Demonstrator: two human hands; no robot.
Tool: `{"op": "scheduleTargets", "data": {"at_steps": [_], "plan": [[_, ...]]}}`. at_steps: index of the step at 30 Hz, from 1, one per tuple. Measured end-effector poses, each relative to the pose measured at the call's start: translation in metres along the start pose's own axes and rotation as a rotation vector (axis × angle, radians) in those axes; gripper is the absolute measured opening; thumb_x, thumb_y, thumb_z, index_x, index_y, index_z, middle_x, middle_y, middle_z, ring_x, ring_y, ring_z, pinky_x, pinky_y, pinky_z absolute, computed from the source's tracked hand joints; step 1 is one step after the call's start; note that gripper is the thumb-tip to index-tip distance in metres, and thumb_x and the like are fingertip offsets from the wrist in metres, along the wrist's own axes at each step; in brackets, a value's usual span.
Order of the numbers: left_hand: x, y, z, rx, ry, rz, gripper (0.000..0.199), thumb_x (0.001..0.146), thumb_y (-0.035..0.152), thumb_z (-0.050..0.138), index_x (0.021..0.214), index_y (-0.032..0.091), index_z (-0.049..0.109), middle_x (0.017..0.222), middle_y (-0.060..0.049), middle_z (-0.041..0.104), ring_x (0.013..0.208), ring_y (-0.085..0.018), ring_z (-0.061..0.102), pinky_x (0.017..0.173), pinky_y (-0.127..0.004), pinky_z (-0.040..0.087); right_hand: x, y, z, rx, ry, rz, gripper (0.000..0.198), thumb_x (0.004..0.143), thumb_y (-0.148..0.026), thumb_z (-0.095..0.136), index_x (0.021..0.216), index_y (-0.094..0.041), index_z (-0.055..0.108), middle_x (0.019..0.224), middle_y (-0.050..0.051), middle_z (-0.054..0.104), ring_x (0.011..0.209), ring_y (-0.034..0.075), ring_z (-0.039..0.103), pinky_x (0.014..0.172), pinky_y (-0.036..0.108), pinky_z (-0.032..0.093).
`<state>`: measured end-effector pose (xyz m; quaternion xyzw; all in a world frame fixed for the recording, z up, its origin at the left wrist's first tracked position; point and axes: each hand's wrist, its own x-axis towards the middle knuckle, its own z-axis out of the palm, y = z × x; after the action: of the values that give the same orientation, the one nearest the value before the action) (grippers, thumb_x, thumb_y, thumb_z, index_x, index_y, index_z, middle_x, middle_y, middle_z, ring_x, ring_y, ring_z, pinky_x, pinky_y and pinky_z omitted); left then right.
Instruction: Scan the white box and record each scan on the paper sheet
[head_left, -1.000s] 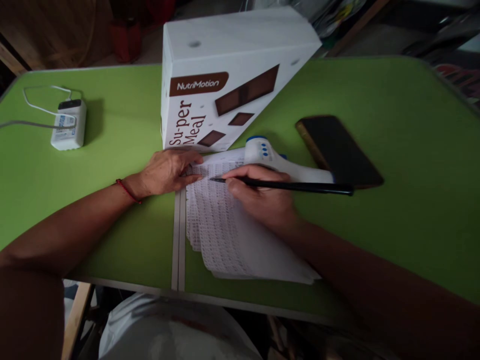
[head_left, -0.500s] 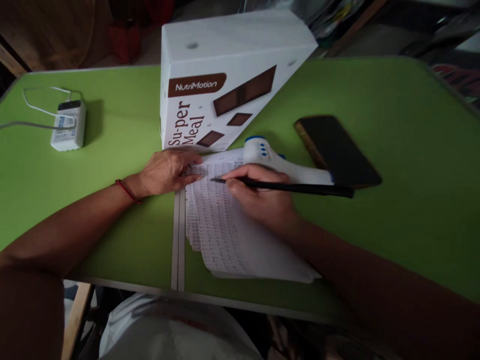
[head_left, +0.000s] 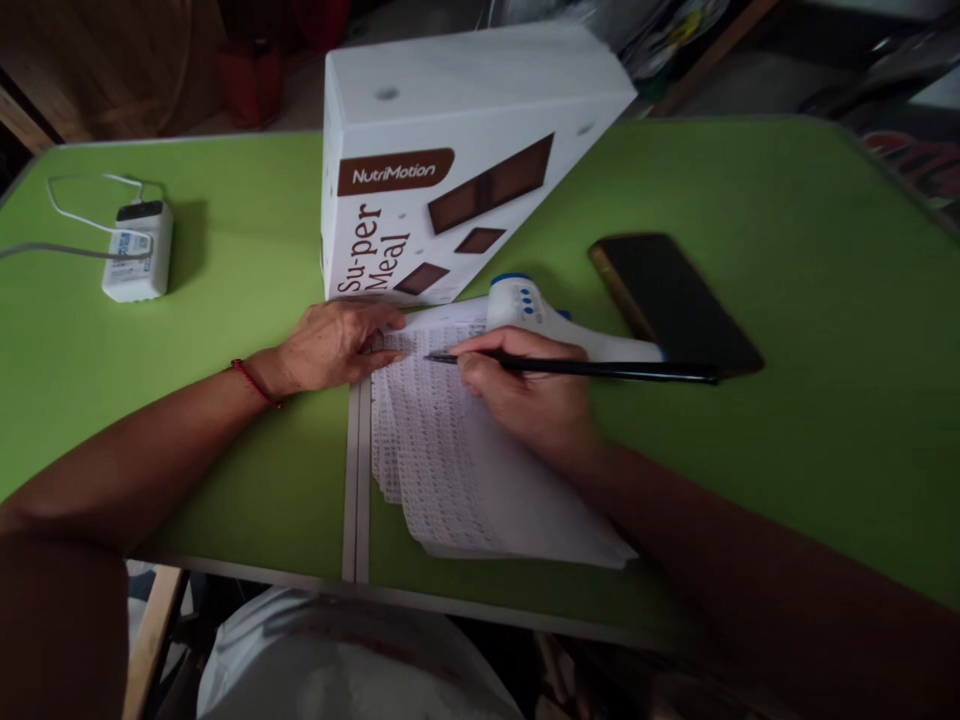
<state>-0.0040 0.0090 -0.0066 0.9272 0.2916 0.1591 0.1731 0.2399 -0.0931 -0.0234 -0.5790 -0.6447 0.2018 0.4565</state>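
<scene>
Two hands, one pen, one stack of printed sheets. Your right hand [head_left: 536, 400] pinches the black pen [head_left: 585, 369] between thumb and fingers, tip down on the top lines of the sheets [head_left: 450, 470], the barrel lying nearly flat and pointing off to your right. Your left hand [head_left: 334, 345] lies flat, fingers pressed together, holding down the stack's upper left corner. The stack sits on the green table [head_left: 225, 400] just right of its centre seam, near the front edge. One white thermometer gun [head_left: 540, 310] lies just behind your right hand, touching the paper's far edge. One dark phone [head_left: 671, 300] beside it, under the pen's end. One white NutriMotion box [head_left: 450, 160] stands right behind the sheets, crowding the top. One white charger [head_left: 137, 250] with cable far left, well apart.
</scene>
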Motion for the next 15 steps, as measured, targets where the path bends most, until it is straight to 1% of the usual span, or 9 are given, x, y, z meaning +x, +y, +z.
{"op": "scheduleTargets", "data": {"at_steps": [5, 7, 10, 13, 15], "plan": [[0.0005, 0.0003, -0.0001, 0.003, 0.01, 0.016, 0.032, 0.105, 0.046, 0.067, 0.127, 0.024, 0.075, 0.099, -0.004, 0.085, 0.091, -0.024, 0.08, 0.073, -0.034, 0.059, 0.0006, -0.0018, -0.0006, -0.025, -0.006, -0.002, 0.01, 0.084, -0.026, 0.071, 0.081, -0.031, 0.079, 0.062, -0.001, 0.071, 0.052, 0.019, 0.061, 0.05, 0.033, 0.049], [0.0007, 0.0013, -0.001, 0.008, 0.002, 0.005, 0.033, 0.105, 0.045, 0.067, 0.127, 0.023, 0.075, 0.101, -0.005, 0.085, 0.092, -0.024, 0.08, 0.074, -0.035, 0.06, 0.0008, -0.0021, -0.0005, -0.031, -0.003, -0.014, 0.01, 0.082, -0.026, 0.071, 0.08, -0.031, 0.079, 0.061, -0.001, 0.071, 0.05, 0.019, 0.059, 0.049, 0.033, 0.048], [0.0006, 0.0025, -0.0022, 0.013, -0.006, -0.003, 0.033, 0.106, 0.046, 0.067, 0.128, 0.023, 0.076, 0.101, -0.006, 0.085, 0.094, -0.025, 0.081, 0.078, -0.036, 0.062, 0.0004, -0.002, 0.0005, -0.039, 0.016, -0.015, 0.011, 0.084, -0.025, 0.069, 0.08, -0.031, 0.078, 0.058, -0.001, 0.068, 0.049, 0.019, 0.058, 0.048, 0.033, 0.047], [0.0001, 0.0023, -0.0022, 0.016, 0.001, 0.004, 0.033, 0.106, 0.047, 0.068, 0.129, 0.024, 0.076, 0.102, -0.005, 0.085, 0.097, -0.025, 0.081, 0.079, -0.035, 0.062, -0.0006, -0.0023, 0.0009, -0.058, 0.045, -0.027, 0.01, 0.083, -0.025, 0.07, 0.081, -0.031, 0.078, 0.062, 0.0, 0.071, 0.052, 0.019, 0.061, 0.051, 0.034, 0.05], [-0.0003, 0.0015, -0.0017, 0.015, 0.011, 0.007, 0.033, 0.106, 0.047, 0.068, 0.128, 0.025, 0.076, 0.104, -0.006, 0.086, 0.098, -0.025, 0.081, 0.078, -0.034, 0.062, -0.0015, -0.0022, 0.0005, -0.07, 0.034, -0.033, 0.01, 0.083, -0.024, 0.071, 0.082, -0.031, 0.078, 0.064, 0.0, 0.072, 0.053, 0.02, 0.061, 0.051, 0.034, 0.05]]}}
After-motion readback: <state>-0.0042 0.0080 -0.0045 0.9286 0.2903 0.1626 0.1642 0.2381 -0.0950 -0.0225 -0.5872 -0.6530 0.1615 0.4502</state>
